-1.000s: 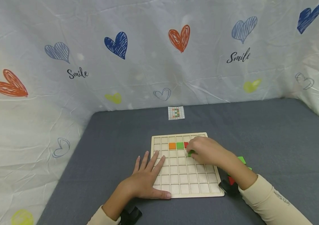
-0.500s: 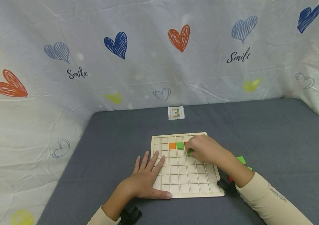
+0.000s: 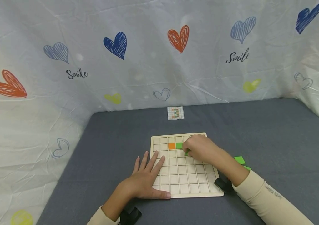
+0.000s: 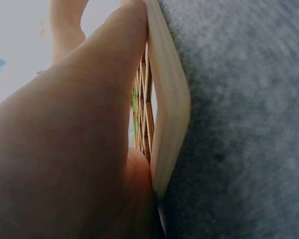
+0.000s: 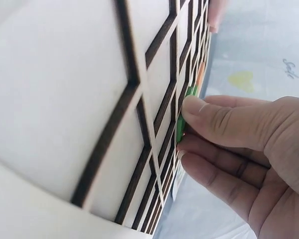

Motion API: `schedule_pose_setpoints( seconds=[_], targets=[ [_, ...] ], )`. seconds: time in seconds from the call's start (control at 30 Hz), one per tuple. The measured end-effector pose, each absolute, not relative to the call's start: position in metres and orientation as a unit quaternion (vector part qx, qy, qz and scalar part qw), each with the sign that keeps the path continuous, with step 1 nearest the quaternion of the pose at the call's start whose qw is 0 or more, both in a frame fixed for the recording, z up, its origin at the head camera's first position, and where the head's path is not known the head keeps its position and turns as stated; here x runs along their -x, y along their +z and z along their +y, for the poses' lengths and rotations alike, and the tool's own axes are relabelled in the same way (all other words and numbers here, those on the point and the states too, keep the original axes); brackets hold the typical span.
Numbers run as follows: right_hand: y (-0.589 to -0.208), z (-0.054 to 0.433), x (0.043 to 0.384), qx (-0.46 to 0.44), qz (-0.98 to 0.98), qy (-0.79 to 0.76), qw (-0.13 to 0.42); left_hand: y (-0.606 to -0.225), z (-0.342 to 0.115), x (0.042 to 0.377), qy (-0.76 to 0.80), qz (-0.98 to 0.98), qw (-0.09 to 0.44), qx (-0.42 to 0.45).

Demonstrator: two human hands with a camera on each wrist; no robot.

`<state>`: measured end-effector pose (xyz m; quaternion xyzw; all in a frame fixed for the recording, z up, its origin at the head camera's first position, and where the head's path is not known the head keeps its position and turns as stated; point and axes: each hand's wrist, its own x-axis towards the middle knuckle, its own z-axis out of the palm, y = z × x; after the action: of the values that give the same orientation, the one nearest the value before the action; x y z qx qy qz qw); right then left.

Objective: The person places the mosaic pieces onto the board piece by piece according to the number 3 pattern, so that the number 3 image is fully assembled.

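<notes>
A pale wooden grid board [image 3: 182,178] lies on the dark cloth. My left hand [image 3: 141,182] rests with fingers spread over its left side, thumb along the near edge. My right hand [image 3: 203,150] is over the upper right part of the board. Between its thumb and fingers it pinches a green square tile [image 5: 181,125], close against the grid in the right wrist view. An orange tile [image 3: 171,146] and another green tile [image 3: 179,145] sit side by side in a row near the far edge, just left of the right hand. The cells under that hand are hidden.
Loose green tiles [image 3: 239,160] lie right of the board, partly hidden by the right forearm. A small card [image 3: 175,113] printed with a coloured grid lies beyond the board. A white curtain [image 3: 142,72] with hearts hangs behind the table.
My right hand has slid slightly left with the green tile, covering the red tile that showed in the far row. The left hand has stayed in place.
</notes>
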<state>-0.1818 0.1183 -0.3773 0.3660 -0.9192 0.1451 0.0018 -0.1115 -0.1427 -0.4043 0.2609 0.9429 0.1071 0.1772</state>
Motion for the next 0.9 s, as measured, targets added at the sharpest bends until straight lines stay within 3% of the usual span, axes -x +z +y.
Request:
schedule_pose_setpoints(
  seconds=[0.27, 0.4, 0.67, 0.9],
  targets=[
    [-0.377, 0.114, 0.174, -0.390, -0.915, 0.091, 0.056, -0.414, -0.146, 0.113, 0.119, 0.941, 0.170, -0.268],
    [-0.375, 0.119, 0.171, -0.388, -0.912, 0.126, 0.041, -0.419, -0.147, 0.114, 0.118, 0.941, 0.165, -0.269],
    [-0.372, 0.156, 0.164, -0.394, -0.883, 0.251, -0.047, -0.409, -0.144, 0.113, 0.119, 0.939, 0.177, -0.269],
    [-0.371, 0.199, 0.155, -0.360, -0.893, 0.271, -0.010, -0.404, -0.143, 0.112, 0.112, 0.940, 0.183, -0.265]
  ],
)
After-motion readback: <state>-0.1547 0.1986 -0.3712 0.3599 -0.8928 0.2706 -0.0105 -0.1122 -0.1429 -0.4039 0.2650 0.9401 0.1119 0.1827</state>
